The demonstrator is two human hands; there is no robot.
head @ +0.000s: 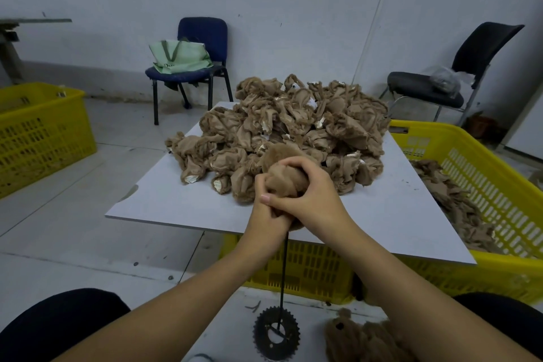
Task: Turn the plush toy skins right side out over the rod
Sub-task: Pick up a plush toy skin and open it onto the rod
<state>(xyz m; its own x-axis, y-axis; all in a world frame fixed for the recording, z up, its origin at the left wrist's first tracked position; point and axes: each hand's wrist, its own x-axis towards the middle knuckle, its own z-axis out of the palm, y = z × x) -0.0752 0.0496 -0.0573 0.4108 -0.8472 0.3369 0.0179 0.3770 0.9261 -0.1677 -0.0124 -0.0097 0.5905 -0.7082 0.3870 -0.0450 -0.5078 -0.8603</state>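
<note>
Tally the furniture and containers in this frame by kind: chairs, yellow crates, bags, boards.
Chairs: 2, blue chair and black chair
Yellow crates: 3, left crate, right crate, crate under the board
Bags: 1, green bag
Boards: 1, white board
Total: 7

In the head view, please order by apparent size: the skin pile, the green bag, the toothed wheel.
1. skin pile
2. green bag
3. toothed wheel; nearness makes bag versus wheel unsure.

Tan skins (293, 123), yellow crates (470, 185), seemingly black rod (284, 267)
</note>
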